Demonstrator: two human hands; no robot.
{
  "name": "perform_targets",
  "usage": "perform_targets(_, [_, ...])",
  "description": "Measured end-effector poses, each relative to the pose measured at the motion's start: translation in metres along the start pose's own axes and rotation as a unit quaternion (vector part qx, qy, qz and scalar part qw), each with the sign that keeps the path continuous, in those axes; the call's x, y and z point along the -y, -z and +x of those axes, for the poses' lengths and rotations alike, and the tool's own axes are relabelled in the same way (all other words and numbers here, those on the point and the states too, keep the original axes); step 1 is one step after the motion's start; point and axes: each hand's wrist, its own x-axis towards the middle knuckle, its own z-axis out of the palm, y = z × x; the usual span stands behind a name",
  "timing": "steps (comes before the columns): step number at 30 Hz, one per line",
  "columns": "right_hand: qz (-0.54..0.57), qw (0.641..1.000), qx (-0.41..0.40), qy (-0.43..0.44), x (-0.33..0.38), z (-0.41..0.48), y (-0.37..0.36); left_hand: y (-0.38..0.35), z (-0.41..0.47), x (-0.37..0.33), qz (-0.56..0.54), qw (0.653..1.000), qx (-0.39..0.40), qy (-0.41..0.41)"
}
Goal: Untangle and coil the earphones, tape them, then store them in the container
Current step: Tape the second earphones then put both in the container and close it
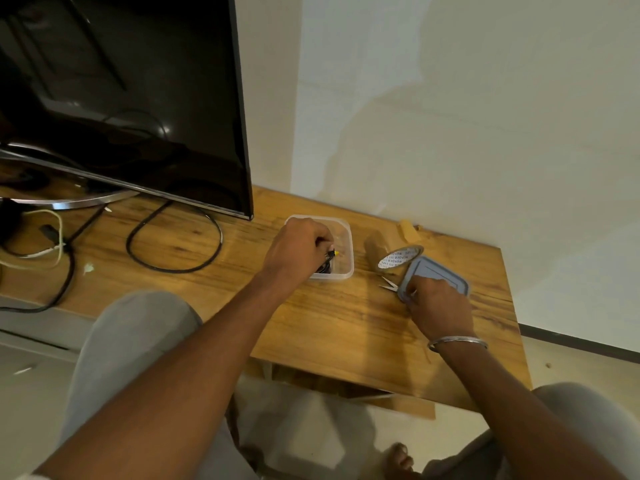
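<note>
The left hand point(299, 247) is down in the clear plastic container point(346, 244) on the wooden desk point(329, 323), fingers pinched shut around the coiled black earphones point(327, 265), which sit inside it. The right hand point(438, 306) grips the blue-grey lid point(440, 273), tilting it up off the desk. A roll of brown tape point(388, 252) and small scissors point(388, 285) lie just beside the lid.

Home living room: large flat-screen television point(121, 98) on curved metal stand point(69, 199), low wooden table point(329, 323) against plain white wall point(485, 133), loose cables point(173, 251), tiled floor point(571, 362).
</note>
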Motion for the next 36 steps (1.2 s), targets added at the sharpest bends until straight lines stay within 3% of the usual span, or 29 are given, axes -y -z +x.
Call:
perform_targets(6, [0.001,0.997,-0.082,0.011,0.0,0.004,0.014,0.022,0.011,0.011,-0.01,0.994,-0.081,0.066])
perform_targets(14, [0.167,0.956,-0.229,-0.07,0.001,-0.002,0.069,0.029,0.011,0.015,-0.001,0.982,-0.072,0.174])
perform_targets(17, [0.197,0.938,-0.286,0.004,0.022,-0.006,0.086,0.03,0.011,0.013,-0.023,0.982,-0.067,0.177])
perform_targets(20, [0.188,0.925,-0.311,0.115,0.055,-0.007,0.093,0.034,0.014,0.014,-0.119,0.973,-0.058,0.189])
perform_targets(24, [0.137,0.931,-0.252,0.226,0.1,0.01,0.077,0.046,0.019,0.009,-0.289,0.926,-0.042,0.239])
perform_targets(27, [0.087,0.93,-0.206,0.291,0.125,0.023,0.054,0.054,0.019,0.008,-0.331,0.904,-0.046,0.266])
perform_targets(29, [0.064,0.929,-0.182,0.316,0.137,0.029,0.04,0.056,0.017,0.012,-0.253,0.929,-0.037,0.269])
perform_targets(31, [0.061,0.929,-0.16,0.329,0.143,0.033,0.028,0.054,0.014,0.016,-0.092,0.962,-0.006,0.256])
perform_targets(33, [0.069,0.931,-0.134,0.334,0.146,0.035,0.017,0.053,0.012,0.018,0.018,0.965,0.038,0.26])
perform_targets(36, [0.079,0.934,-0.101,0.332,0.148,0.035,0.005,0.049,0.011,0.02,0.042,0.956,0.083,0.277])
